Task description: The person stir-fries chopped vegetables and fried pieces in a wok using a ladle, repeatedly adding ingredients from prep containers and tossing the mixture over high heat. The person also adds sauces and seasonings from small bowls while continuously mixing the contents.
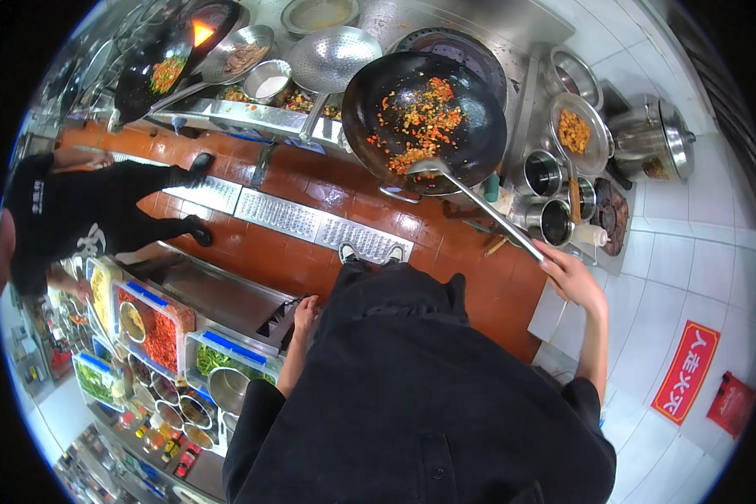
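My right hand [570, 277] is closed around the end of a long-handled metal wok ladle [494, 213]. The ladle's bowl rests in a large black wok [365, 107], at its near side. Chopped red and yellow food [429, 123] lies scattered over the bottom of the wok. At my left side, my left hand [305, 313] hangs low by the edge of a steel counter [227, 290]. Its fingers are curled, and whether they hold anything is hidden.
A perforated strainer [335, 58] lies left of the wok. On the right stand a strainer with fried pieces [573, 131], dark-filled pots [555, 222] and a lidded stockpot [649, 138]. Behind left are tubs of chopped red peppers [162, 331]. A co-worker [94, 201] stands at left.
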`<action>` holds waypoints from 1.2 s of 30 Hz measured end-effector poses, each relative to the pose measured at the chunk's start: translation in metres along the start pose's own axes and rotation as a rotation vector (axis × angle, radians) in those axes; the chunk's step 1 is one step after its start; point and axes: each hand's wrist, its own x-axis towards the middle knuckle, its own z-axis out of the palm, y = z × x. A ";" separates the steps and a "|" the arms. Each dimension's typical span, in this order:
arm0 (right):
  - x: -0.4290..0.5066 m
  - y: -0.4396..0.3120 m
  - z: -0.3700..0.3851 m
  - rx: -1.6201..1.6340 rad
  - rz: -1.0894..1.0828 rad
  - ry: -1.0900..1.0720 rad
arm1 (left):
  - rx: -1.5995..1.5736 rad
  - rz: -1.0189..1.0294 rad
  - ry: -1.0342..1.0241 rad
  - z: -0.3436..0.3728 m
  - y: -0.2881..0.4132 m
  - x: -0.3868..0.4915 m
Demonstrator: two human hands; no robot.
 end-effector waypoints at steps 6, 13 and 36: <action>0.135 -0.043 0.071 0.701 -0.203 0.375 | 0.217 -0.053 -0.025 0.013 0.037 0.022; 0.147 -0.012 0.071 0.650 -0.245 0.139 | 0.135 -0.002 -0.074 0.025 0.053 0.018; 0.101 0.015 0.061 0.524 -0.466 -0.675 | -0.379 -0.004 0.604 0.246 -0.099 -0.280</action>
